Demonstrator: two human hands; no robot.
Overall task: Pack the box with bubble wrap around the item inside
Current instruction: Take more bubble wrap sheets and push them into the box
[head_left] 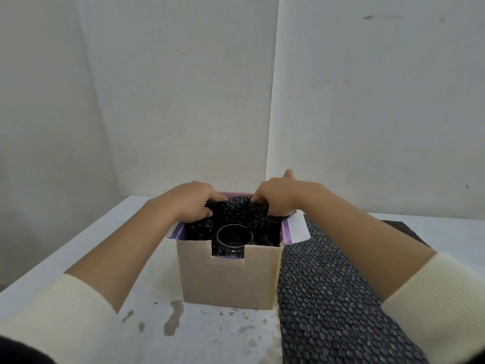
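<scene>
Head view: just below the middle of the frame, a cardboard box stands open on a pale table. Inside it, near the front wall, a clear glass stands upright with black bubble wrap packed around its far side and flanks.

Both hands are at the far rim of the box. The left hand and the right hand each have their fingers curled into the same wad of bubble wrap, bunching it between them above the glass. One finger of the right hand sticks up clear of the wad.

The wrap looks light, soft and springy. It should crush easily under the fingers and then push back, so it probably wants tucking down the gaps rather than just laying on top. Its surface is likely slick, so a bunched fold gives a better hold than a flat face. The glass is probably stiff, smooth and breakable, best left alone and padded from the sides. The box seems light enough to slide if pushed hard.

A spare sheet of bubble wrap lies on the table to the right of the box.

The base of the glass, any padding beneath it and the far inside wall are hidden. The fingertips are buried in the wad. The right forearm covers part of the spare sheet, and the frame's lower edge cuts it off.
</scene>
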